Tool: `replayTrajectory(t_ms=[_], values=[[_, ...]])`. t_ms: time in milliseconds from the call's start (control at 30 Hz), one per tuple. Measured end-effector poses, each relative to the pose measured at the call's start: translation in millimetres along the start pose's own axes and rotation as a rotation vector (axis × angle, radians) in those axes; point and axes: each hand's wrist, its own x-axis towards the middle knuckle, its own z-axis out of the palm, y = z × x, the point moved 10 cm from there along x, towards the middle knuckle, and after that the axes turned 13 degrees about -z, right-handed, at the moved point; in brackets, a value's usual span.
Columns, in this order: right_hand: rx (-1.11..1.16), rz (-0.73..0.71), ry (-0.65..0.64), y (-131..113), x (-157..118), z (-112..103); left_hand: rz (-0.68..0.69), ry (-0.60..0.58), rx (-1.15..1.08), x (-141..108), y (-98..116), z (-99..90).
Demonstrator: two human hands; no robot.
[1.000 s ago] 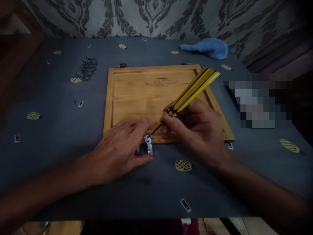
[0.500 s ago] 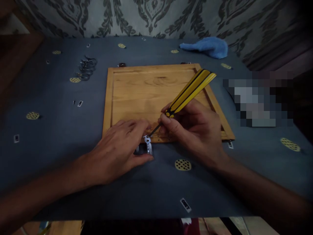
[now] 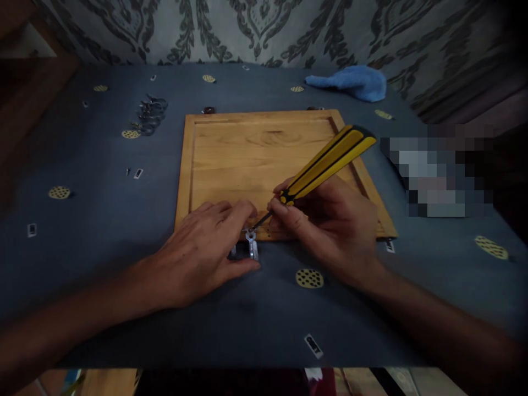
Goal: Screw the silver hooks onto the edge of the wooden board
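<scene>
A wooden panel point(image 3: 264, 165) with a raised frame lies flat on the dark table. My right hand point(image 3: 330, 225) is closed on a yellow and black screwdriver point(image 3: 325, 168). The shaft slants down to the left, its tip at a small metal bracket point(image 3: 252, 247) on the panel's near edge. My left hand point(image 3: 210, 247) rests over that edge, fingers on the wood and thumb stretched out below the bracket. Whether it grips the bracket is hard to tell, since its palm side is hidden.
Several metal hooks or brackets point(image 3: 150, 114) lie at the back left of the blue-grey tablecloth point(image 3: 103, 220), a small screw point(image 3: 127, 171) nearer. A blue cloth point(image 3: 358, 83) lies at the back right. A blurred-out object point(image 3: 433, 176) is at the right.
The screwdriver handle has tipped slightly lower and to the right in my right hand. My left hand keeps its place on the panel edge. The view has shifted slightly.
</scene>
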Motion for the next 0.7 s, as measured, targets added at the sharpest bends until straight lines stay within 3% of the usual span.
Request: replayTrajectory(t_ms=[700], values=[[-0.083, -0.104, -0.090, -8.1, -4.8, 2.2, -0.017, 0.003, -0.002, -0.3, -1.2, -0.6]])
